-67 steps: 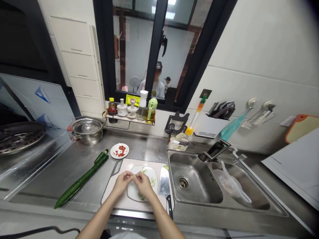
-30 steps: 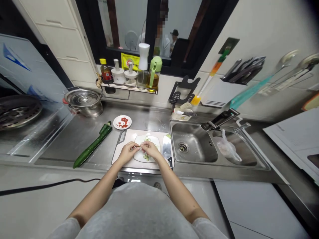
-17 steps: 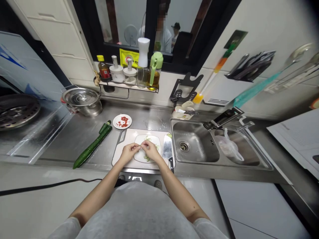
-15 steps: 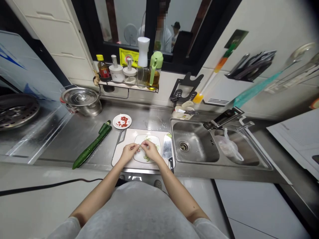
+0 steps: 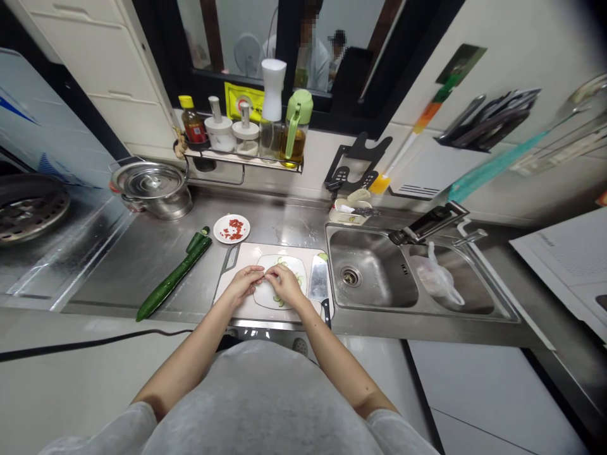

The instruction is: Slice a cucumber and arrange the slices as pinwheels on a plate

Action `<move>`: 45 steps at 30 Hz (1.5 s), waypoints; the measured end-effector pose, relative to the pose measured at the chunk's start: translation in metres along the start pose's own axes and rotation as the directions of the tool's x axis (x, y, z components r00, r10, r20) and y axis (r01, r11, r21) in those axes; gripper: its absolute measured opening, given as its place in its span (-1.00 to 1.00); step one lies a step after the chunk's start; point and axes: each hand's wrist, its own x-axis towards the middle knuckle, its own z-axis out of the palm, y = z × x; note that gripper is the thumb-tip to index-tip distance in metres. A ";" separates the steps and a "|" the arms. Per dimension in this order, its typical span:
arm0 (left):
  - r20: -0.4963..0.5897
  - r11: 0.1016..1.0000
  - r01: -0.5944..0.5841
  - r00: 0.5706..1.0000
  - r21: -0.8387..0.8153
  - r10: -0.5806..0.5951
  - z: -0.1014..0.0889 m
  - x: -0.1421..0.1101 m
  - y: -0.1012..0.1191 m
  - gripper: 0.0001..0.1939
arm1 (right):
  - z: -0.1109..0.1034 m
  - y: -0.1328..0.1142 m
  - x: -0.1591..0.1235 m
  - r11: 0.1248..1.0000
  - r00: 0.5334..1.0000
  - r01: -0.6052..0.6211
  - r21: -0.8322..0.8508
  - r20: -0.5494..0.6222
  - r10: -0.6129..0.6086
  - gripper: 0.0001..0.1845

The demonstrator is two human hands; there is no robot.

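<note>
My left hand (image 5: 243,284) and my right hand (image 5: 286,285) meet fingertip to fingertip over a white square plate (image 5: 265,299). Both are closed in a pinch, the left more loosely; whatever lies between the fingers is too small to make out. Thin green-edged cucumber slices (image 5: 279,301) are arranged on the plate, partly covered by my hands. Under the plate is a pale cutting board (image 5: 247,251). A cleaver (image 5: 318,281) rests on the board's right side, its black handle towards me. At its tip sits a small cucumber piece (image 5: 323,257).
Left of the board lie a long cucumber (image 5: 173,280) and a shorter piece. A small white plate (image 5: 217,235) holds chopped red bits. Further left stands a lidded steel pot (image 5: 168,205). A double sink (image 5: 374,303) is on the right; a condiment rack (image 5: 227,157) hangs behind.
My left hand's fingers have straightened somewhat and its palm has turned more upward. The right hand stays pinched beside it. The camera view has shifted slightly.
</note>
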 end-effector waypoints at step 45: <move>0.213 0.405 -0.393 0.882 0.825 0.421 -0.018 0.039 -0.006 -0.67 | 0.040 0.025 0.022 0.906 0.914 -0.366 -0.212 0.103 0.393 -0.93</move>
